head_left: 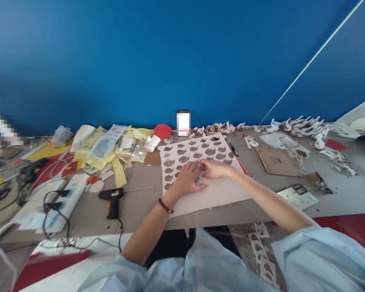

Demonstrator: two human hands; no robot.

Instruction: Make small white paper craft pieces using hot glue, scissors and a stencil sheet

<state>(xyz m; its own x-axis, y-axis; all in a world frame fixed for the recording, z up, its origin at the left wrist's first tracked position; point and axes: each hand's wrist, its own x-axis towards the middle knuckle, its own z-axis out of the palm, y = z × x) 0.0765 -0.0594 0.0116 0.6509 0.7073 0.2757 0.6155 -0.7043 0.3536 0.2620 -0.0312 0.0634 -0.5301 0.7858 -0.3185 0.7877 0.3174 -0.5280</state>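
A white foam-like sheet (222, 194) lies on the table before me, with rows of leaf- or fish-shaped holes cut through its far and left parts. My left hand (187, 179) rests flat on it, fingers stretched forward and thumb spread to the right. Close beside those fingertips, my right hand (215, 168) is closed, its fingers curled down at the edge of the cut area. What they pinch, if anything, is hidden. A red pencil-like stick (242, 166) and a black pen (233, 150) lie along the sheet's right edge.
A glue gun (113, 199) and a power strip (67, 202) with cords lie left. A lit phone (183, 123) stands against the blue wall. White cut-out pieces (302, 123) pile up at far right, behind a brown notebook (276, 161) and another phone (297, 196).
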